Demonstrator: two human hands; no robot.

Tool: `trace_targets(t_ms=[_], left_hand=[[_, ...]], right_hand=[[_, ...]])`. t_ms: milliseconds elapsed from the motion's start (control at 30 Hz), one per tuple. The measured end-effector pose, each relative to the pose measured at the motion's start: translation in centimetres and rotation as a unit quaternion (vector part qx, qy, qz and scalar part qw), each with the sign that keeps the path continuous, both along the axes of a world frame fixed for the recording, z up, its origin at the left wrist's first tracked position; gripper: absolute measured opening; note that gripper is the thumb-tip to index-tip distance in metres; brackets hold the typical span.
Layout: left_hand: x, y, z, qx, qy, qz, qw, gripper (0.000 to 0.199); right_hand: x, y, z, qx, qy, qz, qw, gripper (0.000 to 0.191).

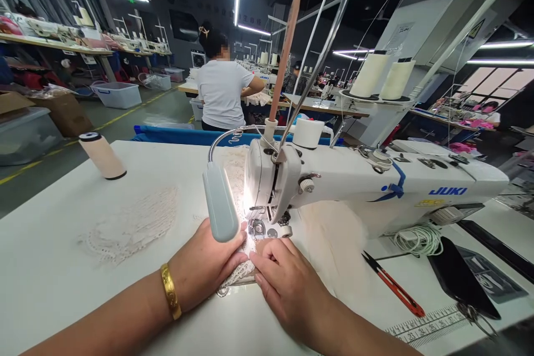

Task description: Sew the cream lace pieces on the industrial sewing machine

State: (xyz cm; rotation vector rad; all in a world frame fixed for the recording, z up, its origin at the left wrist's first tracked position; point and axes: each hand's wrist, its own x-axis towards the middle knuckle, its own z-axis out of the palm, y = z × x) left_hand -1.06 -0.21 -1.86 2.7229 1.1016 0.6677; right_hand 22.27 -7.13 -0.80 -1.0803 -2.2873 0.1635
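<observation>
Lying between left grip [208, 261] and right grip [290, 278] — white lace [241, 273].

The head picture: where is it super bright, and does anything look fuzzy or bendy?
In the head view, glare beside the small lamp washes out the needle end of the sewing machine and brightens the lace by the hands; toward the head view's left, the thread cone leans as if stretched; far back in the head view, the wall lettering is dim and fuzzy.
</observation>
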Motion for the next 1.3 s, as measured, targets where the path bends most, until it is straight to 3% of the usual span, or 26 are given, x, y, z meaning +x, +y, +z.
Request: trace_targets(t_ms=[433,733,900,1300], left_hand=[[0.1,-0.5,-0.3,0.040,-0.023,-0.024,0.999,0.028],[0.5,-0.5,2.0,0.064,0.038,-0.016,0.997,0.009],[0.6,-1.2,2.6,0.095,-0.011,-0.090,0.991,0.030],[0.7,-1.3,2.4,0.086,-0.025,-0.119,0.989,0.023]], right_hand=[[0.0,0.2,-0.6,0.024,0.009,0.014,1.000,0.033],[-0.1,0.4,-0.6,-0.019,-0.009,0.003,1.000,0.024],[0.0,0.5,-0.4,-0.049,-0.020,0.002,0.999,0.025],[0.2,0.5,0.2,-0.065,-0.040,-0.006,0.997,0.031]])
